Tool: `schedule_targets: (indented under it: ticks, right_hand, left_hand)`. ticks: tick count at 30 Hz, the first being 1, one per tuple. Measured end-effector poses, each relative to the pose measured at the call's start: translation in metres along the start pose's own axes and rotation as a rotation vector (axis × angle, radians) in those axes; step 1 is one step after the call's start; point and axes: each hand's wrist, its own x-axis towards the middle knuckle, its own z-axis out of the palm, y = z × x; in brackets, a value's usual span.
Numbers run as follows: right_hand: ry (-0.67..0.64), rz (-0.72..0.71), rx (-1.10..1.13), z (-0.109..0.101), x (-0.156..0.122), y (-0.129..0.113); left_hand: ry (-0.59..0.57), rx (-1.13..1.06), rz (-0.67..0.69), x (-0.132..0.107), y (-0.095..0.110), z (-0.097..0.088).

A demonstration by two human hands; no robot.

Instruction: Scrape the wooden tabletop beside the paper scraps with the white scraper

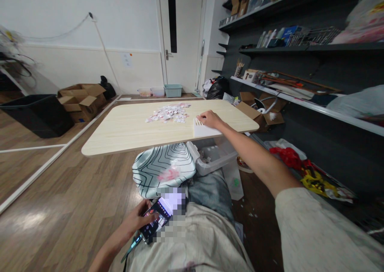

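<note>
My left hand (139,220) is low in front of my body, wrapped round a smartphone (160,216) with a lit screen. Its thumb lies over the screen, part of which is blurred out. My right hand (211,120) reaches to the near right of the pale wooden table (126,128). Its fingers are curled down at a white slotted piece (205,132) lying by the table's edge; what is between the fingertips, if anything, is hidden. Left of that hand lies a heap of small white paper-like pieces (171,113), some with pink marks.
Below the table's edge are a clear plastic box (207,164) and a patterned stool or cushion (144,168) with a small pink-filled bag (169,172). A black bin (37,116) and cardboard boxes (81,100) stand left. Loaded shelves (312,48) line the right wall.
</note>
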Motion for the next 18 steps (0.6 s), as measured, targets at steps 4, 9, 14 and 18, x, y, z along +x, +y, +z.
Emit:
schedule_targets:
  ticks: [4,9,14,18]
  right_hand:
    - [-0.006,0.004,0.010,0.000,0.000,0.000]
    - [-0.002,0.002,0.014,0.001,0.001,0.001]
    - [-0.004,0.004,0.023,0.002,0.002,0.002]
    - [-0.002,0.003,0.033,0.002,0.001,0.001]
  left_hand:
    - [0.009,0.000,-0.008,-0.005,0.006,0.001]
    - [-0.015,-0.056,-0.019,-0.019,0.021,0.002]
    - [-0.028,-0.054,0.010,-0.028,0.034,0.002]
    - [-0.042,-0.056,0.001,-0.025,0.032,0.002]
